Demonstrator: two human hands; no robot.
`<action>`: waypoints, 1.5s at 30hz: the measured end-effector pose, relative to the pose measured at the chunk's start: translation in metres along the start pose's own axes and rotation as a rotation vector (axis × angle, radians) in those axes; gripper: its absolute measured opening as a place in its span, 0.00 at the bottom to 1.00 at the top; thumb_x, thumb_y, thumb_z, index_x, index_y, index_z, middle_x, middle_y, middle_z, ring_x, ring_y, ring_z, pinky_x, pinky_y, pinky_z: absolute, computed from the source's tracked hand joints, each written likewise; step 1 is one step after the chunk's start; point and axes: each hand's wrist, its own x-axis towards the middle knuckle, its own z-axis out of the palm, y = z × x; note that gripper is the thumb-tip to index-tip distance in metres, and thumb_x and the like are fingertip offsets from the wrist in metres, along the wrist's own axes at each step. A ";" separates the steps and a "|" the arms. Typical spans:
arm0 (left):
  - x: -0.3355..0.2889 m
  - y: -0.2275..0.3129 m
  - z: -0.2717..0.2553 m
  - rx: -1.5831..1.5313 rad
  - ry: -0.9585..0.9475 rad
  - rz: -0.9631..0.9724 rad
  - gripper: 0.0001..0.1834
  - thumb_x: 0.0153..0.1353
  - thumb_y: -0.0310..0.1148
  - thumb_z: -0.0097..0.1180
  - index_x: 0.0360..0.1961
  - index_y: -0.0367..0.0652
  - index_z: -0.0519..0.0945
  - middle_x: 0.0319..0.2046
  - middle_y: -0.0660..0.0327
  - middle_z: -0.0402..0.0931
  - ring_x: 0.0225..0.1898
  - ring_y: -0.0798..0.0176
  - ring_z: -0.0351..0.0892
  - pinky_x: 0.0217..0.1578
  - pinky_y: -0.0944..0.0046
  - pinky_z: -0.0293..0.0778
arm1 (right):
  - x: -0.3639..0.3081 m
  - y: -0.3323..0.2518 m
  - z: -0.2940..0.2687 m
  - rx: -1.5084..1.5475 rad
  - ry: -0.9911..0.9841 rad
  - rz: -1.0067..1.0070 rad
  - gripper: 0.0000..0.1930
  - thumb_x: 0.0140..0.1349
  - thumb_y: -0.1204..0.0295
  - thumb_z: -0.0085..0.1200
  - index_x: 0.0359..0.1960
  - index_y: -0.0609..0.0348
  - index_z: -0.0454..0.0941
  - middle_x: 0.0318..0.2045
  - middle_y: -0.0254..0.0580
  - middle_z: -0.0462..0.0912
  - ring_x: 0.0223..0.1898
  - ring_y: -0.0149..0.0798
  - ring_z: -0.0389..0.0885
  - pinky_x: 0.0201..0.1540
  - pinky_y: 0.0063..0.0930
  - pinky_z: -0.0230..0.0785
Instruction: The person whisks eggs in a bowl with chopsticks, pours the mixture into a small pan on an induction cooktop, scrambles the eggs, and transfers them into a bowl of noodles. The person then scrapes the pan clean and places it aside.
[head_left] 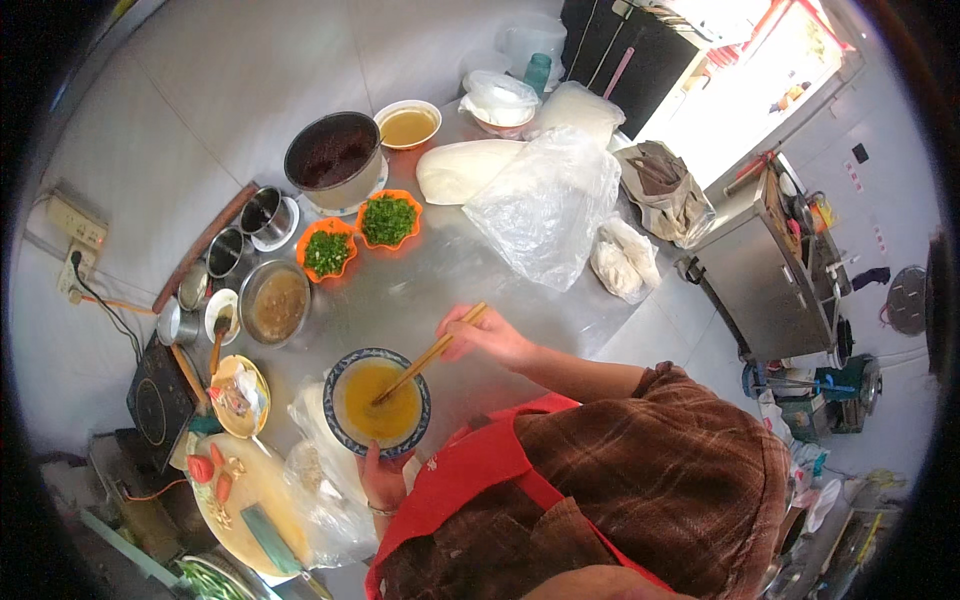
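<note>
My left hand (382, 476) grips the near side of a blue-patterned bowl (424, 408), its fingers partly hidden beneath the rim. Yellow liquid that looks like beaten egg (365, 395) fills the lower part of the bowl. A pair of wooden chopsticks (428, 357) is held slantwise in my right hand (487, 335), with the tips dipped in the liquid. Just left of the bowl lies a crumpled clear plastic bag (340, 525). Farther off are two orange dishes (391, 220) of chopped greens.
A big pot of dark contents (355, 180), a bowl of tan sauce (408, 127) and a metal basin (278, 302) stand along the far left. A cutting board (232, 515) carries a knife (267, 538) and red vegetables. Plastic sheeting (548, 205) covers pale dough at the back.
</note>
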 end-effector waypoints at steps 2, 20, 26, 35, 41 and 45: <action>0.004 -0.005 -0.007 0.025 -0.004 -0.018 0.20 0.58 0.33 0.39 0.52 0.46 0.57 0.48 0.55 0.63 0.44 0.54 0.69 0.32 0.54 0.74 | -0.005 0.007 0.002 -0.021 0.027 -0.002 0.12 0.59 0.64 0.41 0.34 0.60 0.69 0.29 0.38 0.74 0.28 0.33 0.77 0.29 0.23 0.71; -0.025 -0.037 -0.032 -0.134 -0.031 0.100 0.20 0.55 0.27 0.44 0.50 0.37 0.61 0.45 0.54 0.68 0.44 0.59 0.69 0.45 0.62 0.68 | 0.006 0.046 0.031 -0.261 0.080 0.035 0.10 0.56 0.65 0.39 0.30 0.58 0.68 0.26 0.36 0.69 0.30 0.31 0.68 0.33 0.24 0.65; -0.040 -0.059 -0.021 -0.061 -0.041 0.396 0.33 0.55 0.35 0.45 0.59 0.57 0.44 0.46 0.61 0.65 0.35 0.65 0.73 0.26 0.65 0.74 | -0.004 0.036 0.039 -0.299 0.071 0.137 0.15 0.57 0.62 0.38 0.35 0.62 0.68 0.31 0.40 0.66 0.32 0.35 0.66 0.35 0.26 0.63; -0.117 -0.060 0.008 -0.155 0.126 0.369 0.35 0.57 0.37 0.43 0.60 0.57 0.38 0.52 0.56 0.59 0.44 0.57 0.70 0.33 0.59 0.73 | -0.006 0.028 0.065 -0.382 -0.310 0.089 0.21 0.60 0.58 0.33 0.45 0.63 0.64 0.43 0.44 0.69 0.46 0.38 0.66 0.44 0.29 0.61; -0.138 -0.089 0.010 -0.239 0.171 0.469 0.34 0.58 0.36 0.41 0.59 0.56 0.37 0.51 0.54 0.59 0.42 0.56 0.71 0.33 0.59 0.74 | -0.021 0.031 0.103 -0.297 -0.474 0.232 0.23 0.59 0.57 0.34 0.49 0.63 0.61 0.46 0.45 0.67 0.50 0.41 0.64 0.50 0.33 0.57; -0.168 -0.107 0.006 -0.337 0.250 0.485 0.34 0.58 0.36 0.42 0.59 0.55 0.36 0.48 0.52 0.62 0.37 0.58 0.74 0.32 0.62 0.74 | -0.040 0.046 0.113 -0.271 -0.585 0.264 0.23 0.58 0.57 0.35 0.48 0.63 0.62 0.46 0.45 0.66 0.50 0.41 0.63 0.50 0.33 0.57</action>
